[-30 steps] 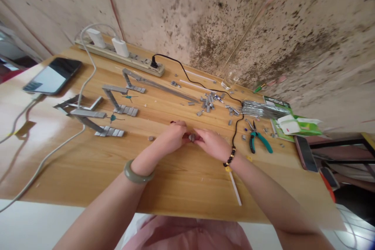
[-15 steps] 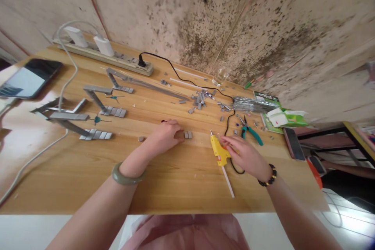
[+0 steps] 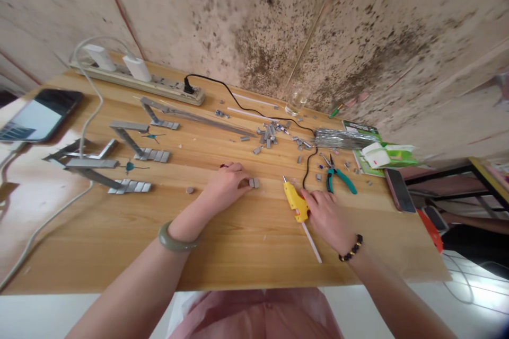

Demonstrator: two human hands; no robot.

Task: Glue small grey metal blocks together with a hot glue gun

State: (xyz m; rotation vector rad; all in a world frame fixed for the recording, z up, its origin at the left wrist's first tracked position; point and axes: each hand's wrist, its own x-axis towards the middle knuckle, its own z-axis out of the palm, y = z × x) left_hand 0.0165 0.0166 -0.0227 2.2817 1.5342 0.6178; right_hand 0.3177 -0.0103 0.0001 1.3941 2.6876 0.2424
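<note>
Head view, as I see it from my remote seat: both hands at work over a wooden table (image 3: 238,259). At the centre of the frame, my left hand (image 3: 226,189), a green bangle (image 3: 177,238) at its wrist, has thumb and fingers drawn narrow at the left end of two small grey blocks (image 3: 254,183), which lie side by side; whether it pinches or merely steadies them I cannot tell. Right of centre, my right hand (image 3: 326,217), with a beaded bracelet (image 3: 352,248), holds the yellow glue gun (image 3: 293,199) by its handle; the nozzle points toward the upper left, and a white glue stick (image 3: 311,242) extends from the rear toward the lower edge. A round grey piece (image 3: 190,190) lies near my left forearm. Centre left, three bent grey frames (image 3: 129,126) stand in a staggered row, with grey tiles (image 3: 153,155) at their feet. Above the hands, a heap of grey bits (image 3: 268,135) is scattered near a bundle of wire (image 3: 344,139); teal-handled pliers (image 3: 341,180) lie below the bundle. A power strip (image 3: 159,87) runs along the upper left, feeding a black cord (image 3: 234,92); a phone (image 3: 43,115) rests at the far left.
</note>
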